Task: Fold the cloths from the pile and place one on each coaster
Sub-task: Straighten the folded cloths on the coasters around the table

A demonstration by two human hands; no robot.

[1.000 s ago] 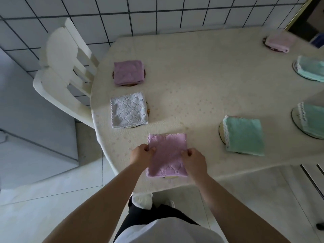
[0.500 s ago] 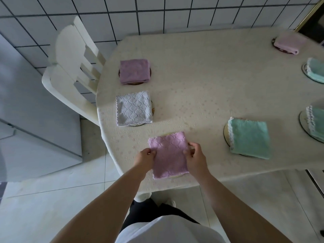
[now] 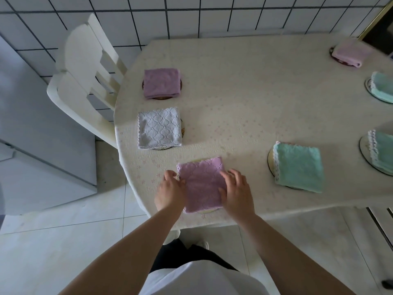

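Risk sits mostly at the table's near edge: the folded pink cloth (image 3: 202,185) lies close to the rim of the table (image 3: 244,92), and its coaster (image 3: 205,210) shows only as a pale sliver at the cloth's near and far sides, so a careless pull as the hands lift away could drag cloth and coaster toward the drop, or shift the cloth off centre. A loose fold could also spring open once pressure is released. The left hand (image 3: 170,193) rests at the cloth's left edge, fingers curled together against it; whether they pinch the edge I cannot tell. The right hand (image 3: 237,192) lies on the right side with fingers spread and flat on the fabric. No true containers are present; the coasters serve as holders, and each one in view carries a cloth: a purple cloth (image 3: 162,83), a grey cloth (image 3: 159,127), a teal cloth (image 3: 298,167), and three more at the right, partly cut off. No pile is visible.
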